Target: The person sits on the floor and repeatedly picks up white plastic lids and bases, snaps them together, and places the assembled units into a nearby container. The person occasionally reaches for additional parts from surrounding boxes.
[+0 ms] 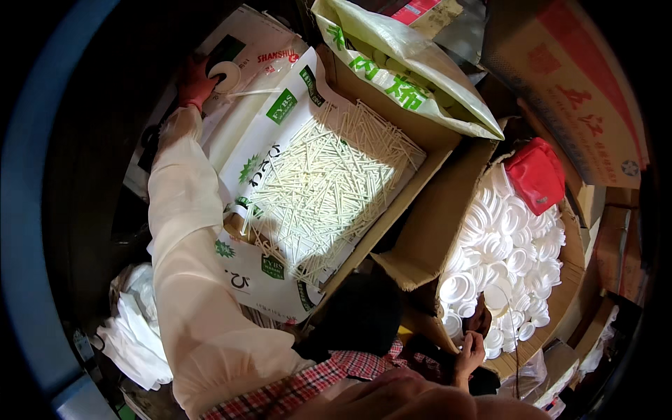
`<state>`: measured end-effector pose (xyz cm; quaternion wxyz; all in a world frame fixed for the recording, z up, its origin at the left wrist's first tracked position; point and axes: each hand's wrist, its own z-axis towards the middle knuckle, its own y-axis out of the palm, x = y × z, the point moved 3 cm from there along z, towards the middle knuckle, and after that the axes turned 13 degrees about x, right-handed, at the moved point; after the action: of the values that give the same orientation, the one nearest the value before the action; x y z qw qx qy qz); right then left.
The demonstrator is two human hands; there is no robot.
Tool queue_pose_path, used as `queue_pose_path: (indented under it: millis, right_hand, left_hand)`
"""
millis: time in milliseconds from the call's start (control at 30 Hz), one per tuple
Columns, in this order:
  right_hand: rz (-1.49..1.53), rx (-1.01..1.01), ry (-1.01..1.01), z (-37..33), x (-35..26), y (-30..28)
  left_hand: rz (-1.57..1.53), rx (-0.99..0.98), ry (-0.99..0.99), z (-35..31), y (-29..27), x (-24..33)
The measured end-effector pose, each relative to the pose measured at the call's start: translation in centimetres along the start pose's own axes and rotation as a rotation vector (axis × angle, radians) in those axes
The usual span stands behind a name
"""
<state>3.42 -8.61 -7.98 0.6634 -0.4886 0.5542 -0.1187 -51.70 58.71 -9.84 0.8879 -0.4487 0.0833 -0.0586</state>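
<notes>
My left arm, in a pale sleeve, reaches to the upper left. The left hand (197, 85), in a red-orange glove, is closed at the edge of a white round plastic lid (228, 78), above a printed carton (255, 36). Low on the right, my bare right hand (467, 358) has its fingers curled together beside a box of white round plastic lids (516, 260). Whatever those fingers hold is hidden; a dark brown piece (479, 318) lies just beyond their tips. Between my hands, many thin white plastic sticks (329, 182) fill a lined cardboard box (409, 189).
A white sack with green print (413, 84) hangs over the box's far edge. A red pouch (536, 175) rests on the lids at the right. A large brown carton (570, 91) stands far right. White plastic bags (136, 329) lie at the lower left.
</notes>
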Motion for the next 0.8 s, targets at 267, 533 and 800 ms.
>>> queue_pose_path:
  millis: [267,533,800]
  right_hand:
    - [0.038,0.106,-0.122,-1.9,2.3,-0.2]
    - [-0.227,0.163,-0.506,3.9,0.4,-1.8]
    - [-0.378,-0.115,-0.446,7.9,7.2,0.5]
  left_hand:
    - [-0.695,0.18,-0.237,-3.9,-5.4,6.4]
    - [-1.692,-0.62,-0.12,-15.3,-22.4,35.0]
    - [-2.025,-1.124,-0.361,-18.3,-32.1,54.7]
